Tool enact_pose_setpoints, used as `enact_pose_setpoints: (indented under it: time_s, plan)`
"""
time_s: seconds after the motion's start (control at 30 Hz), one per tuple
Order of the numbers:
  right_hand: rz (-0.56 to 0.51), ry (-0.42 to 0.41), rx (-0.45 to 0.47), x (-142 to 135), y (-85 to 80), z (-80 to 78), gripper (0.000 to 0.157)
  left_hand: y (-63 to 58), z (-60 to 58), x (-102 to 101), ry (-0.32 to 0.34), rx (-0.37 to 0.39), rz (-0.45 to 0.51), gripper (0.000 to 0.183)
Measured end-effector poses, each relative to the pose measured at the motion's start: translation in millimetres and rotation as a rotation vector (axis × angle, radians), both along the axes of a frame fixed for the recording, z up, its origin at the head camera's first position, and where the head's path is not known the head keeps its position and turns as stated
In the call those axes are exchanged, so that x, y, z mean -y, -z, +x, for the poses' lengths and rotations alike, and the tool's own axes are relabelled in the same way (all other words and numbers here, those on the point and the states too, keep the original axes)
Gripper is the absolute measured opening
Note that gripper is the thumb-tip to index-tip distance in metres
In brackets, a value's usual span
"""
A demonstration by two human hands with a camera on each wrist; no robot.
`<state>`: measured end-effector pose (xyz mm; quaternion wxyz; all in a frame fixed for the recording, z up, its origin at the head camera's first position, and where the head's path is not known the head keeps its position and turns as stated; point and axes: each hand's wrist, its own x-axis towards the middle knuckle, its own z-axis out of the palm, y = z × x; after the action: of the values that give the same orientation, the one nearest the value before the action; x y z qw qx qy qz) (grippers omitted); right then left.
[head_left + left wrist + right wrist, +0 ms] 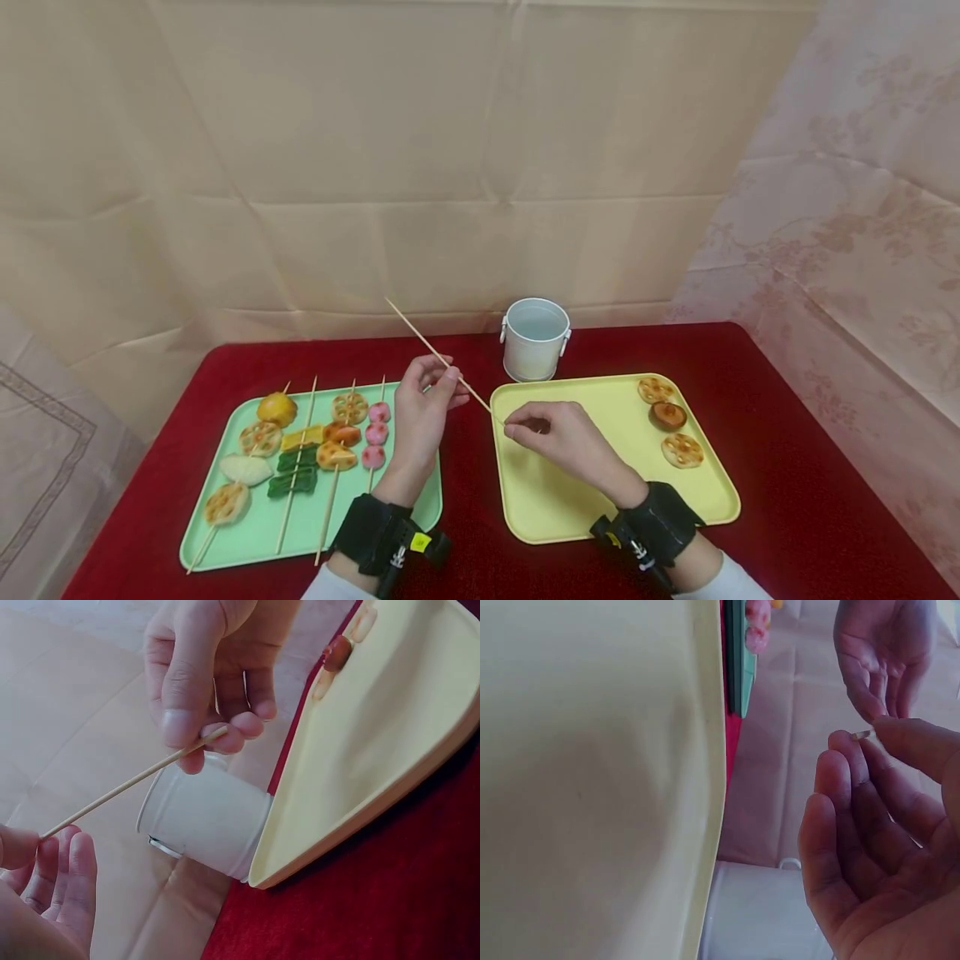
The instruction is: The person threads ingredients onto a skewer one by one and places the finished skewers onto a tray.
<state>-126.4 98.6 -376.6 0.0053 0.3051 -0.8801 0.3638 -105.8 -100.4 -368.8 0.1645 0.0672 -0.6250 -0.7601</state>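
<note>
A bare wooden skewer (417, 333) slants in the air between the two hands, its upper end pointing to the back left. My left hand (423, 412) pinches it partway along between thumb and fingers. The lower end is pinched by my right hand (570, 440), above the left part of the yellow tray (558, 504). In the left wrist view the skewer's blunt tip (217, 733) pokes out past the right thumb and fingers. Along the tray's right side lie two lotus root slices (682, 450) with a brown mushroom cap (667, 416) between them.
On the left, a green tray (255, 557) holds several loaded skewers, among them pink balls (377, 433) and folded green leaves (294, 471). A white metal bucket (534, 346) with side handles stands behind the yellow tray. Red cloth (468, 533) covers the table.
</note>
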Motion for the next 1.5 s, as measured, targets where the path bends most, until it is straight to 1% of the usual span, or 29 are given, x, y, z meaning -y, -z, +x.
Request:
enact_pose_setpoints:
  time_s: [0.07, 0.17, 0.23, 0.3, 0.43, 0.5, 0.57, 0.7, 0.8, 0.87, 1.03, 1.1, 1.17, 1.3, 1.37, 1.5]
  plan:
    - [0.015, -0.006, -0.001, 1.4, 0.5, 1.3, 0.008, -0.8, 0.2, -0.5, 0.006, 0.0, -0.016, 0.024]
    - [0.021, -0.01, 0.001, 3.8, 0.8, 3.2, 0.006, -0.5, 1.4, -1.2, 0.037, 0.017, -0.004, 0.029]
    - [0.01, -0.008, 0.006, 5.5, 0.9, 4.6, 0.006, 0.3, 3.5, -1.8, 0.075, 0.045, 0.005, 0.034]
    - [-0.019, -0.004, 0.022, 7.2, 1.3, 5.9, 0.008, 2.0, 6.3, -3.1, 0.127, 0.08, 0.007, 0.039]
    - [-0.1, 0.002, 0.077, 10.8, 2.5, 8.7, 0.009, 6.4, 12.7, -7.0, 0.234, 0.134, -0.013, 0.04]
    - [-0.122, -0.001, 0.095, 12.3, 3.2, 10.2, 0.009, 8.7, 14.9, -8.8, 0.261, 0.141, -0.029, 0.036]
    - [-0.115, -0.005, 0.102, 14.0, 3.2, 11.3, 0.008, 11.0, 16.2, -9.6, 0.262, 0.136, -0.048, 0.032]
    - [-0.021, 0.019, 0.052, 11.0, 0.8, 10.7, 0.009, 14.0, 17.5, -8.6, 0.239, 0.127, -0.064, 0.03]
    - [0.061, 0.073, 0.002, -3.0, -4.5, 4.9, 0.012, 14.0, 18.5, -5.3, 0.226, 0.129, -0.067, 0.028]
    - [0.101, 0.12, -0.026, -17.8, -8.4, -2.2, 0.013, 13.7, 19.5, -2.0, 0.222, 0.137, -0.085, 0.026]
    - [0.239, 0.248, -0.158, -60.9, -13.8, -25.7, 0.015, 14.5, 23.2, 7.2, 0.231, 0.157, -0.153, 0.024]
    - [0.293, 0.291, -0.193, -78.3, -14.8, -34.2, 0.016, 15.4, 24.7, 10.3, 0.238, 0.16, -0.171, 0.024]
    - [0.336, 0.324, -0.187, -94.9, -16.2, -41.1, 0.02, 16.7, 25.8, 13.0, 0.248, 0.16, -0.182, 0.025]
    - [0.437, 0.353, -0.128, -123.4, -18.1, -51.1, 0.033, 18.4, 28.3, 17.3, 0.254, 0.165, -0.195, 0.026]
    - [0.488, 0.364, -0.088, -134.2, -17.3, -55.0, 0.039, 19.3, 29.9, 19.0, 0.251, 0.176, -0.198, 0.026]
    - [0.562, 0.398, -0.031, -148.2, -11.1, -61.3, 0.043, 23.2, 31.9, 22.2, 0.254, 0.196, -0.191, 0.028]
